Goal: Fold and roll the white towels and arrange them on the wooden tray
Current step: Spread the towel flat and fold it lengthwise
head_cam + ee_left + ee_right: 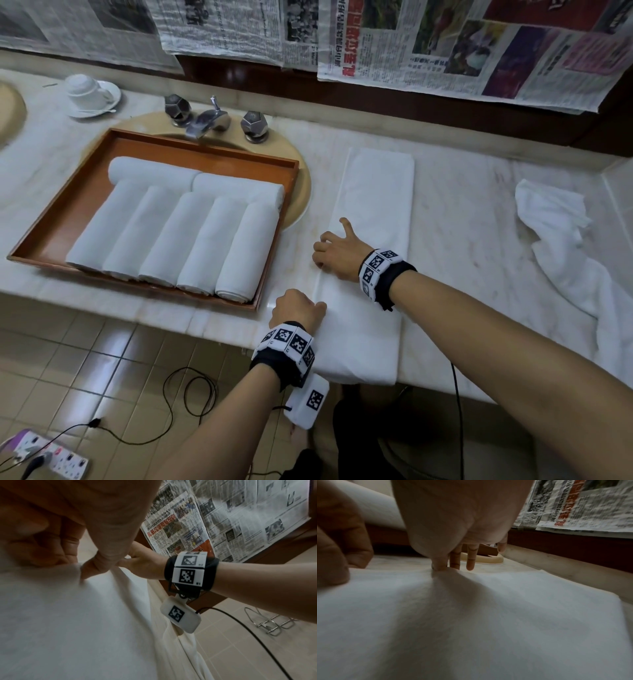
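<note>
- I have my left hand [297, 306] curled at the near left edge of the flat towel [373, 260]; the left wrist view shows its thumb and fingers [96, 566] pinching a small ridge of the cloth [68, 615].
- My right hand [337, 255] sits farther along that same left edge, thumb stuck out, fingertips [439, 566] pinching the cloth [471, 615] into a little peak.
- The flat towel is folded into a long strip running from the table's [462, 212] near edge, where its end hangs over, toward the back wall.
- The wooden tray [61, 219] rests over the sink at the table's left part, just beside the strip, holding seven rolled towels [178, 233]: five side by side in front, two laid across behind them.
- A crumpled towel [561, 246] lies near the table's right edge, well apart from the strip.
- An upturned cup on a saucer [90, 94] stands at the back left.
- Newspapers [462, 44] hang on the back wall with red Chinese headlines; I cannot read them reliably.
- Both wrist bands [378, 274] carry black-and-white square marker codes.
</note>
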`<action>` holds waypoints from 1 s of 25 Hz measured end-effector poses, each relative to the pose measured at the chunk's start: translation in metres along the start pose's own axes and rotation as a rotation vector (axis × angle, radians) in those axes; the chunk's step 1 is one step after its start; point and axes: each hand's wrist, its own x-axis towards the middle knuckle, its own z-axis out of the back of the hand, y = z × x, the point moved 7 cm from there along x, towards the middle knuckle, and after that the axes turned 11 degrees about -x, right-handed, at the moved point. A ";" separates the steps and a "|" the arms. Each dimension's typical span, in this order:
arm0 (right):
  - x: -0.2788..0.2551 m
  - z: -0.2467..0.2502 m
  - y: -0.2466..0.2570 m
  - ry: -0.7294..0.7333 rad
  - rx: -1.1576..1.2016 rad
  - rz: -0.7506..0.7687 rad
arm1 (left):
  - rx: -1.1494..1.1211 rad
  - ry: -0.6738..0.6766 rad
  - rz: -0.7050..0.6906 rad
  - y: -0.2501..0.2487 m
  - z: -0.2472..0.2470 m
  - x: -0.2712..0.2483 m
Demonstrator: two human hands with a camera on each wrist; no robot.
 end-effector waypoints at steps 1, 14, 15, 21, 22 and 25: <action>0.000 0.000 -0.006 0.000 0.000 0.000 | 0.016 -0.012 -0.009 -0.003 0.001 0.002; -0.032 -0.070 -0.066 -0.048 0.518 -0.634 | 0.244 -0.143 -0.230 -0.071 -0.007 0.018; -0.045 -0.083 -0.074 0.019 0.554 -0.694 | 0.246 -0.120 -0.357 -0.091 -0.018 0.018; -0.067 -0.124 -0.093 0.155 0.611 -0.631 | 0.364 0.236 -0.585 -0.134 -0.088 0.061; -0.068 -0.125 -0.095 0.143 0.622 -0.638 | 0.320 0.131 -0.424 -0.129 -0.078 0.076; -0.068 -0.125 -0.103 0.087 0.662 -0.642 | 0.185 0.074 -0.346 -0.151 -0.076 0.081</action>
